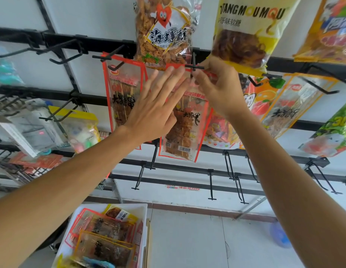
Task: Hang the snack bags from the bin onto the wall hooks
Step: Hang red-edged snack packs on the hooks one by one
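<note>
So that the red snack bag (184, 128) can slip onto the hook (194, 67), the right hand (216, 88) pinches its top at the hook's tip. The left hand (154, 113) lies flat, fingers straight, on the bag to keep it still.

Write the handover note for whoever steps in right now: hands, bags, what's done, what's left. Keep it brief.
Left hand: open, straight fingers pressing flat against the red-edged bag.
Right hand: pinches that bag's top edge at the hook.
Whether the bag's hole is on the hook yet cannot be told.
Done: a matching bag already hangs on the hook to the left.
Left: seat this bag, then hang the remaining bags lying in the white bin below.
</note>
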